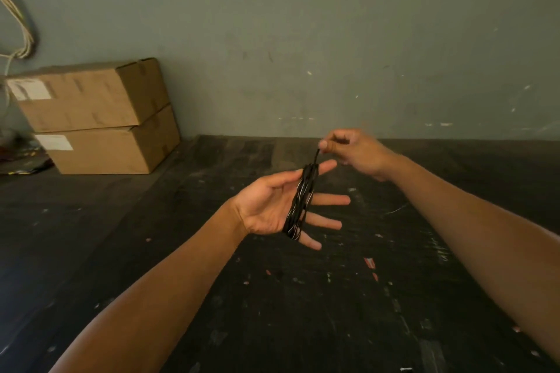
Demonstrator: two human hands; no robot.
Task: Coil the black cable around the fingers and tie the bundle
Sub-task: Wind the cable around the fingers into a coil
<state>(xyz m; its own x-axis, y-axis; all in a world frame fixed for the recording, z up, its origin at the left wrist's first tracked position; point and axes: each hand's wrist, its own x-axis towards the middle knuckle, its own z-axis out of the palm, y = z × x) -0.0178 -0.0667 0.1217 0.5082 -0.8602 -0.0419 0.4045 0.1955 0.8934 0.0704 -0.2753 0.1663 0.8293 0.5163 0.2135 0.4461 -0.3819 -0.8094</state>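
Observation:
The black cable [300,203] is wound in several loops across the four spread fingers of my left hand [269,206], which is held palm up at mid-frame. A short free end of the cable rises from the loops near the index finger. My right hand [354,151] hovers just above and behind it, pinching that free end between thumb and forefinger, pulled taut.
Two stacked cardboard boxes [100,118] stand at the back left against a grey-green wall [303,39]. Pale cords [22,30] hang at the far left. Below my hands lies a dark, scuffed surface [303,297] with small scraps on it.

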